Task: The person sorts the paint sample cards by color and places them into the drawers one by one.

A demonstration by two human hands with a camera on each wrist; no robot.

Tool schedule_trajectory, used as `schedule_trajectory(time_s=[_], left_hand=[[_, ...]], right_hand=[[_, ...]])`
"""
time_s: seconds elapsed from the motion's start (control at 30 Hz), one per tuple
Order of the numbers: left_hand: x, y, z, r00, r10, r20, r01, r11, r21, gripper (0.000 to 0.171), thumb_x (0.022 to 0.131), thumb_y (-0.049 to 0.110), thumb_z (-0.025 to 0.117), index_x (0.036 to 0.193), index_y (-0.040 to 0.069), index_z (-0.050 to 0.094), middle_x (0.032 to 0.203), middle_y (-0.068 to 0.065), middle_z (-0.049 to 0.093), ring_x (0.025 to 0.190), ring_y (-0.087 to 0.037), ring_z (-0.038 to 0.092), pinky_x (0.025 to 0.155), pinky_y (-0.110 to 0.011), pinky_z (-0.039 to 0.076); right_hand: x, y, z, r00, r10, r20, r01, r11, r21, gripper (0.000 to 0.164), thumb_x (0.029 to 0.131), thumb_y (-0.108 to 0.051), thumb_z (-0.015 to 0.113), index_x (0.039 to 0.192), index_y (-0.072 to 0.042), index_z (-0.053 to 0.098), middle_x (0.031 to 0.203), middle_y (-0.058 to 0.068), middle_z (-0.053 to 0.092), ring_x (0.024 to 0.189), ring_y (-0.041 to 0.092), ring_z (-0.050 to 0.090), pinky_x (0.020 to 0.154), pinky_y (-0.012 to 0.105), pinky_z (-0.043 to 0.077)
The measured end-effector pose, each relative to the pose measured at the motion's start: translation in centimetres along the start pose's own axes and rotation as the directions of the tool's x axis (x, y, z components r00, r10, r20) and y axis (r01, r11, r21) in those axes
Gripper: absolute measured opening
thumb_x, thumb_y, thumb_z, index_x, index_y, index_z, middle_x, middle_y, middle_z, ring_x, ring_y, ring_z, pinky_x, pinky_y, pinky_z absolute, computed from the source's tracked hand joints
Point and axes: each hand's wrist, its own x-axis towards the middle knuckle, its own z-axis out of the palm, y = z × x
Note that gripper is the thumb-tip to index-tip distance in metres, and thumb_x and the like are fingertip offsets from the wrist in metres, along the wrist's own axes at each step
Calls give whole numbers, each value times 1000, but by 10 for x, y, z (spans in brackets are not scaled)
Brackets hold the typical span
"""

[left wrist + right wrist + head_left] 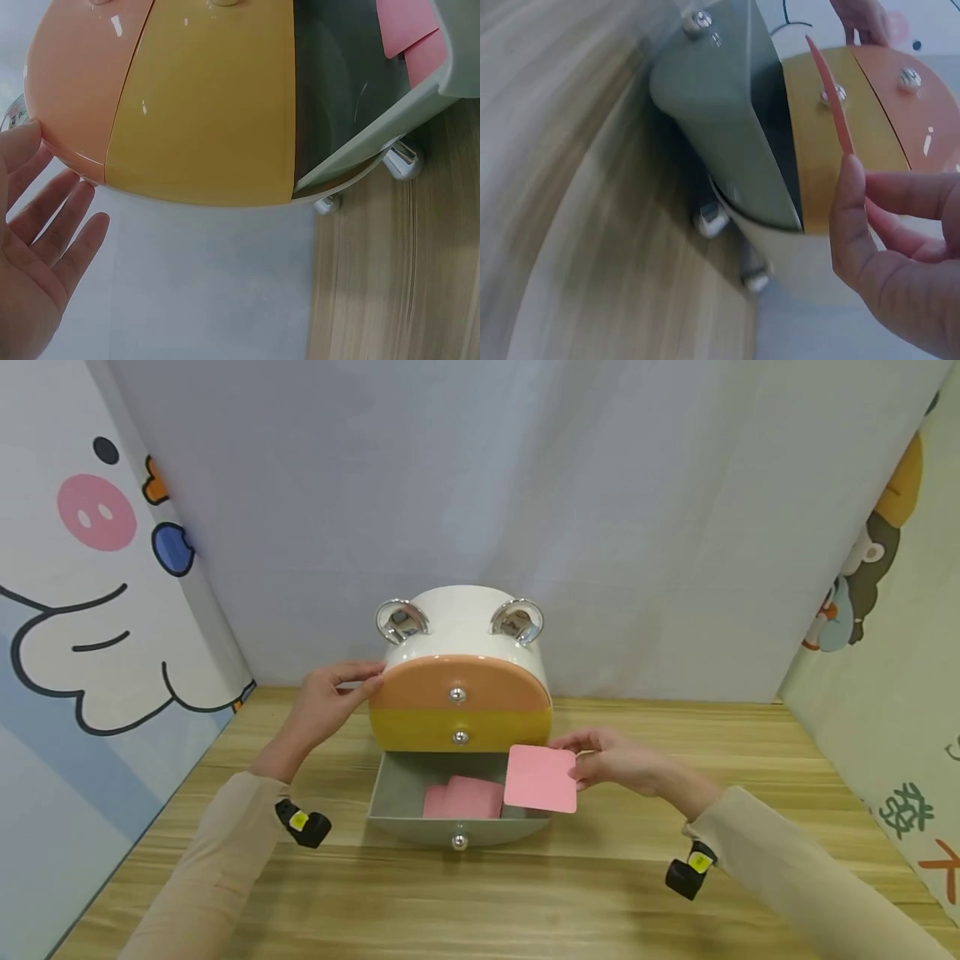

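Observation:
A small drawer box with a white body (461, 618) has an orange drawer (420, 683), a yellow drawer (412, 728) and a pulled-out grey-green bottom drawer (408, 831). Pink square cards (476, 797) lie inside that bottom drawer. Between thumb and fingers my right hand (618, 764) pinches another pink card (536, 781), held above the drawer's right side. It appears edge-on in the right wrist view. My left hand (326, 702) touches the box's upper left side, its thumb at the orange front edge and its fingers loosely extended in the left wrist view.
Two silver ear-shaped rings (517, 620) stick up from the box top. Silver feet (405, 159) carry it on the wood-grain table (600, 877). Behind stands a pale grey backdrop (637, 527); a cartoon-printed panel (45, 560) borders the left side, another (885, 693) the right.

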Motion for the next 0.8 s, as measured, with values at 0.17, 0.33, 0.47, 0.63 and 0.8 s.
schedule_trajectory(time_s=[0.17,0.33,0.47,0.63,0.8], left_hand=[[0,0,0,1000,-2,-1,2,1000,-4,33,89,22,59,114,1,63,116,-15,60,107,-26,55,81,-40,52],[0,1,0,1000,7,-7,-7,1000,-1,32,89,21,60,114,1,63,115,-15,61,106,-26,56,80,-40,52],[-1,1,1,1000,9,-8,-9,1000,1,32,88,21,60,114,1,64,115,-15,61,105,-26,56,80,-39,52],[-1,1,1,1000,5,-4,-5,1000,-9,32,89,21,60,114,1,63,115,-15,61,105,-26,56,80,-39,52],[0,0,0,1000,4,-1,-4,1000,-15,32,89,20,59,114,1,63,115,-15,61,106,-26,56,81,-39,52]], right_hand=[[12,1,19,999,17,-45,-14,999,49,48,82,5,54,127,12,40,100,13,53,80,16,59,78,36,54],[19,3,30,994,30,-108,-23,998,66,46,81,8,53,126,12,43,97,13,52,75,16,58,73,31,55],[22,5,34,989,25,-143,-18,998,54,45,82,8,52,125,11,44,99,14,52,74,15,58,70,29,55],[24,6,37,985,-17,-173,23,999,31,44,82,9,52,125,11,44,101,15,51,70,14,56,66,26,55],[26,7,41,982,-53,-180,50,999,-18,41,82,10,52,123,12,46,102,17,52,70,13,57,65,27,55]])
